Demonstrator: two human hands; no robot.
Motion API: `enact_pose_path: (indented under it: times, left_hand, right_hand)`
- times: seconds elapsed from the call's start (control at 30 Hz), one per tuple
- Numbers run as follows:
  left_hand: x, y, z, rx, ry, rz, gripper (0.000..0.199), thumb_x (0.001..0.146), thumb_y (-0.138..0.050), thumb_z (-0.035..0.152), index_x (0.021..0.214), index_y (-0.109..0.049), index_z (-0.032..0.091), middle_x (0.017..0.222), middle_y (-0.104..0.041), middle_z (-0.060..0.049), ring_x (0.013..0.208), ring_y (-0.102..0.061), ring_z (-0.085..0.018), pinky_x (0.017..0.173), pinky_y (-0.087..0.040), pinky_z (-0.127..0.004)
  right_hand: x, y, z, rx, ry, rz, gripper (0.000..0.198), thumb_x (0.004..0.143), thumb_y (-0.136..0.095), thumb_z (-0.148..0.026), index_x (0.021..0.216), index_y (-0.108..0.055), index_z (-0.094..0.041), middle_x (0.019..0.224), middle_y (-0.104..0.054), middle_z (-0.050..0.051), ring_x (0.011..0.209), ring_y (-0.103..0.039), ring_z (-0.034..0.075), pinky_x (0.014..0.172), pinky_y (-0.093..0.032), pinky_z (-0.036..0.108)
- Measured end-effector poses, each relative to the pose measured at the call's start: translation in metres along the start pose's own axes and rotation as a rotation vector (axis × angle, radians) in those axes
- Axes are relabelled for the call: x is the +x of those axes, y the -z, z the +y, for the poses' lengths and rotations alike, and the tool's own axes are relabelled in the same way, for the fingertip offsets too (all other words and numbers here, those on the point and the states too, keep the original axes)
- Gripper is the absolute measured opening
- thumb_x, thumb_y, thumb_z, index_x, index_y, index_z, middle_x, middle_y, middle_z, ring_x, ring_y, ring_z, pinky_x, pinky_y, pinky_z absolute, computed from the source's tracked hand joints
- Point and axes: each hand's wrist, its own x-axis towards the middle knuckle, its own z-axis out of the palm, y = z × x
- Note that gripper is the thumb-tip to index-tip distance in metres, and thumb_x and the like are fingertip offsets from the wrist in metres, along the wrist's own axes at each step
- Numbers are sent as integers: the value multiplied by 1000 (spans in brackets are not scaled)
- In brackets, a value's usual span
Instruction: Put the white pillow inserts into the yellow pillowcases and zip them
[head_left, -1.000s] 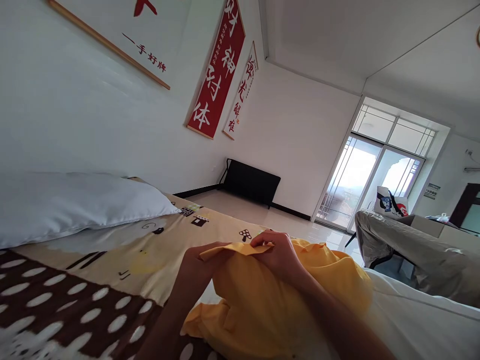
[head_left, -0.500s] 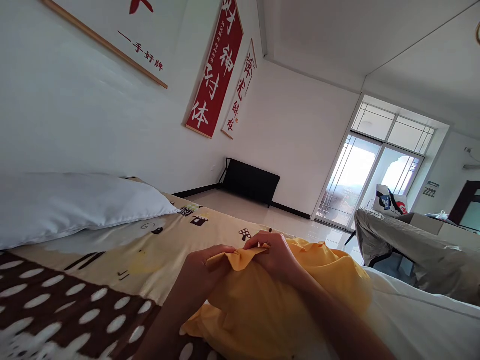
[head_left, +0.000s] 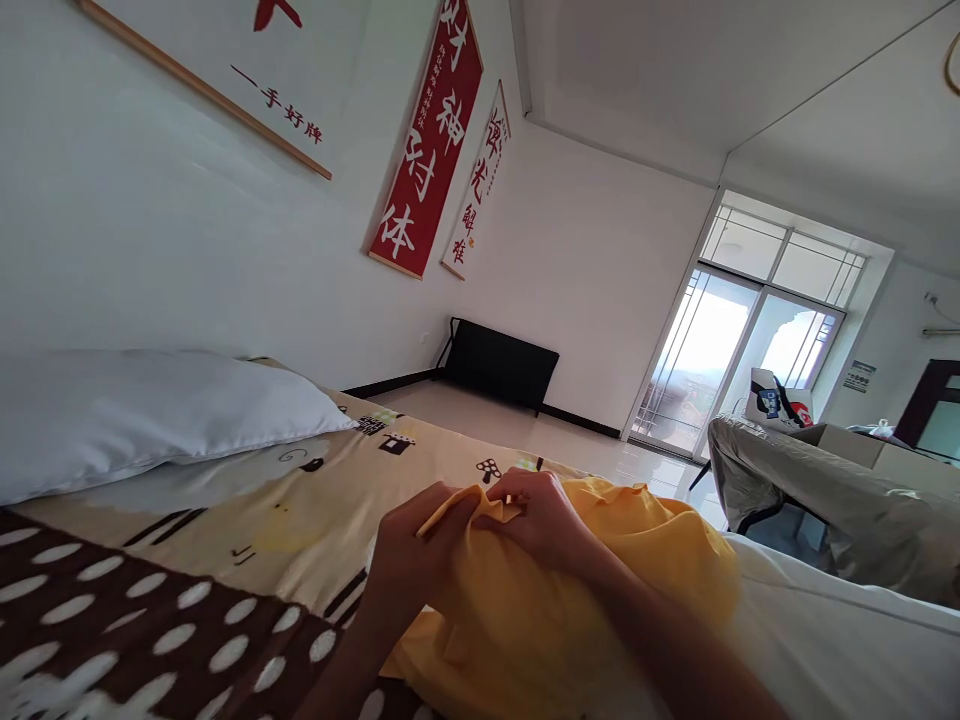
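Note:
A loose piece of yellow cloth (head_left: 525,610) hangs in folds between my hands and drapes over the bed in front of me; its exact kind I cannot tell. My left hand (head_left: 416,545) is closed on a gathered edge of it. Close beside, my right hand (head_left: 536,515) pinches the same edge, thumb and fingers pressed together. More of the yellow fabric bunches up behind and to the right of my right wrist. Under it lies the beige printed bed sheet (head_left: 435,465), with white fabric (head_left: 832,620) at the right.
A white pillow (head_left: 172,415) lies at the bed's left, above a brown blanket with white spots (head_left: 150,620). Past the bed, a black folded frame (head_left: 499,362) leans at the wall. A covered table (head_left: 810,480) stands right, near the glass door (head_left: 720,350).
My left hand has turned and folded over the cloth's edge, and the gathered flap between my hands has shifted. My right hand stays in nearly the same place, still pinching.

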Motion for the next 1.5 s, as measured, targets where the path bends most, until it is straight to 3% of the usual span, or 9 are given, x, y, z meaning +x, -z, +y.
enact_pose_path:
  times: [0.13, 0.33, 0.57, 0.8, 0.97, 1.13, 1.27, 1.4, 1.5]
  left_hand:
    - [0, -8, -3, -50, 96, 86, 25, 73, -56, 41, 72, -60, 17, 66, -58, 1, 63, -51, -13, 56, -41, -20]
    - [3, -12, -13, 30, 281, 70, 43, 67, -56, 55, 51, -49, 16, 48, -42, 2, 49, -38, -11, 43, -30, -21]
    - [-1, 3, 5, -288, 265, -176, 34, 66, -65, 46, 82, -65, 15, 74, -66, -4, 70, -59, -20, 58, -47, -26]
    - [4, 0, -2, -56, 262, -44, 34, 63, -71, 47, 62, -59, 15, 58, -55, 1, 58, -50, -14, 50, -40, -22]
    - [3, 0, -7, -176, 346, -116, 38, 59, -73, 48, 67, -61, 13, 62, -61, -2, 62, -56, -17, 54, -45, -24]
    - [7, 10, -10, -171, 422, -191, 38, 56, -75, 47, 68, -65, 12, 67, -66, -5, 67, -60, -22, 55, -47, -27]
    - [7, 16, -8, -290, 339, -234, 38, 61, -74, 43, 83, -66, 13, 78, -68, -5, 74, -61, -21, 61, -48, -27]
    - [7, 13, -5, -389, 250, -237, 32, 70, -68, 44, 80, -60, 15, 71, -60, -1, 66, -55, -15, 56, -43, -23]
    - [6, 7, -2, -304, 209, -129, 29, 74, -64, 44, 79, -58, 16, 67, -56, 2, 63, -51, -13, 55, -39, -21]
  right_hand:
    - [0, 0, 3, 66, -66, -8, 29, 66, -72, -47, 75, -69, -19, 72, -63, 1, 66, -52, 13, 62, -39, 24]
    - [2, 2, 3, 90, -97, -20, 27, 69, -70, -44, 75, -68, -18, 69, -61, -1, 64, -49, 11, 61, -39, 23]
    - [4, 9, 2, 226, -189, 29, 18, 69, -68, -34, 69, -66, -16, 66, -59, -1, 64, -51, 12, 60, -40, 23]
    - [4, 7, 4, 281, -168, -2, 16, 68, -69, -34, 69, -70, -17, 69, -64, 0, 67, -54, 13, 62, -40, 23]
    - [2, 8, 6, 288, -170, -50, 17, 73, -64, -32, 72, -72, -18, 67, -64, 0, 64, -54, 13, 58, -39, 23]
    - [2, 12, 4, 123, -147, 117, 17, 74, -61, -32, 69, -68, -18, 68, -62, 0, 67, -52, 13, 62, -39, 23]
    - [0, 19, 3, -80, -31, 149, 19, 80, -55, -31, 69, -64, -19, 70, -62, 0, 68, -51, 13, 69, -39, 26]
    - [-5, 30, 5, -269, 40, 64, 20, 84, -54, -28, 66, -61, -20, 65, -59, 0, 70, -51, 15, 75, -37, 29]
    - [-8, 33, -3, -439, 22, -1, 20, 84, -53, -20, 65, -59, -20, 70, -60, 2, 74, -51, 16, 77, -36, 31]
